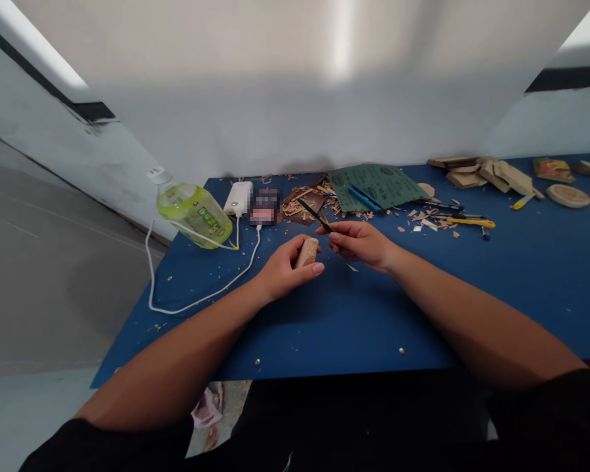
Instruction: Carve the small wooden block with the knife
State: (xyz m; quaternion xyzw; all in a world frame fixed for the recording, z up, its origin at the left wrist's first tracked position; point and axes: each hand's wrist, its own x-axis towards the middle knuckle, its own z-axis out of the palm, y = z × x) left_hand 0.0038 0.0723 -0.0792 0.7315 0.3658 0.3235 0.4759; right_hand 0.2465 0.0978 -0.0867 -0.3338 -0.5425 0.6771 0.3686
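My left hand [291,267] is closed around a small pale carved wood piece [307,252], whose top end sticks up between thumb and fingers. Close by on the right, my right hand [361,244] grips a thin dark tool [315,215] that slants up and to the left. Whether it is a knife or a file I cannot tell. The tool's tip is apart from the wood piece. Both hands are over the blue table [354,321]. A thin pale sliver [352,267] shows just below my right hand.
Wood shavings [299,200] lie behind my hands, beside green sandpaper [373,187] with blue pens [364,196]. A yellow cutter [467,221] and wood blocks [501,174] are to the right. Left are a green bottle [196,213], a white power bank [238,196], a phone [264,206] and a cable [201,303].
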